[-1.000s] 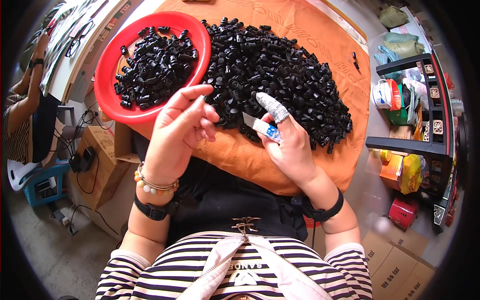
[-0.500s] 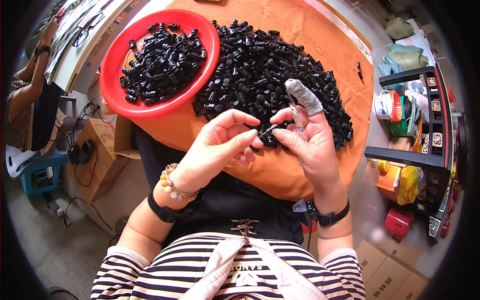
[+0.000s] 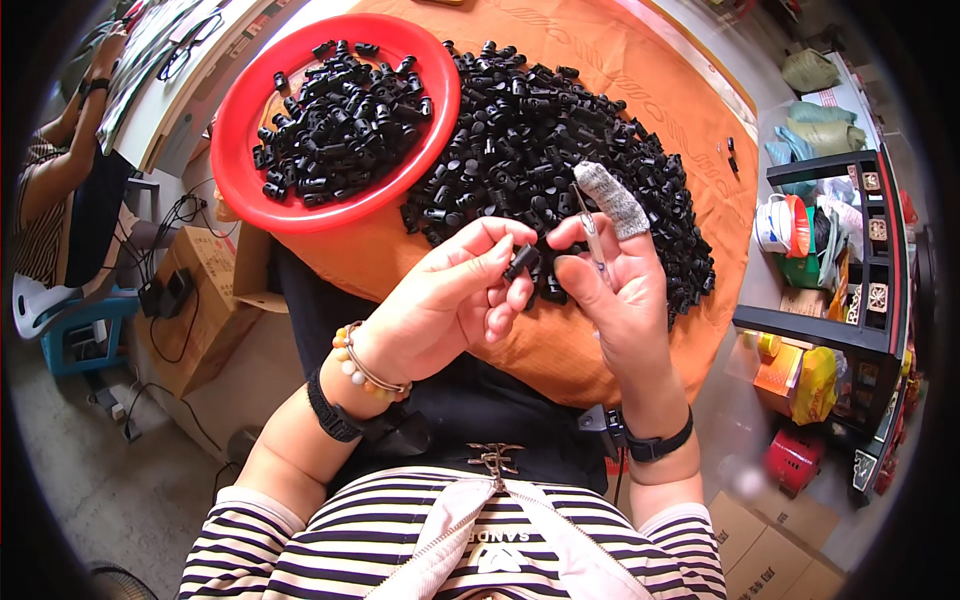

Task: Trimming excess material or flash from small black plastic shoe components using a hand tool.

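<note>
My left hand (image 3: 440, 290) pinches a small black plastic cord lock (image 3: 521, 261) between thumb and fingers, at the near edge of the heap. Just right of it is my right hand (image 3: 632, 295), which holds a slim pointed tool (image 3: 594, 242) with a clear handle, its thin metal tip pointing away from me. A grey knitted finger sleeve (image 3: 614, 200) covers the right index finger. The right thumb stands apart from the cord lock. Beyond both hands spreads a big heap of similar black cord locks (image 3: 560, 140). More of them lie in a round red tray (image 3: 232, 170) at the left.
An orange cloth (image 3: 560, 360) covers the table. Two loose pieces (image 3: 732, 155) lie on its right side. Dark shelving (image 3: 815, 320) with bags stands at the right; a cardboard box (image 3: 205, 330) and a blue stool (image 3: 85, 335) at the left. Another person's arm (image 3: 75, 160) shows far left.
My hands have drawn apart. The right thumb has come away from the small piece between them, and the black cord lock now shows in my left fingers. The whole view has shifted slightly.
</note>
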A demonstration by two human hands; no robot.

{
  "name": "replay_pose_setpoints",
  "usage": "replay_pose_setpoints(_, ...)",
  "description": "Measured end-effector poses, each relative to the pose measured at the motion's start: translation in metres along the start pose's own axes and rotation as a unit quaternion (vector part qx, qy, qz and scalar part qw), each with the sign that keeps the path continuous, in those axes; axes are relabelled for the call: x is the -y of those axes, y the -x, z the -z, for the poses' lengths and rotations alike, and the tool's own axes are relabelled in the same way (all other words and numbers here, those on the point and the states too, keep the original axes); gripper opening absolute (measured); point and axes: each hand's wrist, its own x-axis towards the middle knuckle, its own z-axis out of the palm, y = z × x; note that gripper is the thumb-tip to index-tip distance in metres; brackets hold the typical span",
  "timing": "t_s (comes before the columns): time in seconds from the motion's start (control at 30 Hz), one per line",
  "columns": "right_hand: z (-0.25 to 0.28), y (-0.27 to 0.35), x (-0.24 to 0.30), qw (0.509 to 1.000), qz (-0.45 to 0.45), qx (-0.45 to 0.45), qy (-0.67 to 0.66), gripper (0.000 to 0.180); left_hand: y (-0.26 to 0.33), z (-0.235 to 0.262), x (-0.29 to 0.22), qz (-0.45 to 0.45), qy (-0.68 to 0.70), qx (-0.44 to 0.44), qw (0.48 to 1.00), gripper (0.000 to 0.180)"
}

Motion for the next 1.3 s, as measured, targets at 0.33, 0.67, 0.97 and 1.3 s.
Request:
replay_pose_setpoints(0.33, 0.008, 0.012, -0.009, 0.989, -0.037, 0.065, 0.131, 0.045, -0.001, 0.006, 0.002, -0.055, -0.006, -0.055, 0.997, 0.027)
replay_pose_setpoints(0.67, 0.000, 0.008, -0.016, 0.991, -0.017, 0.046, 0.122, 0.039, -0.001, 0.006, 0.004, -0.101, -0.054, -0.073, 0.991, 0.018)
replay_pose_setpoints(0.97, -0.002, 0.007, -0.016, 0.987, 0.004, 0.044, 0.155, 0.035, -0.001, 0.004, 0.004, -0.111, -0.050, -0.075, 0.990, 0.019)
replay_pose_setpoints(1.3, -0.006, 0.007, -0.015, 0.990, -0.009, 0.035, 0.138, 0.029, -0.003, 0.005, 0.009, -0.155, -0.071, -0.085, 0.982, 0.011)
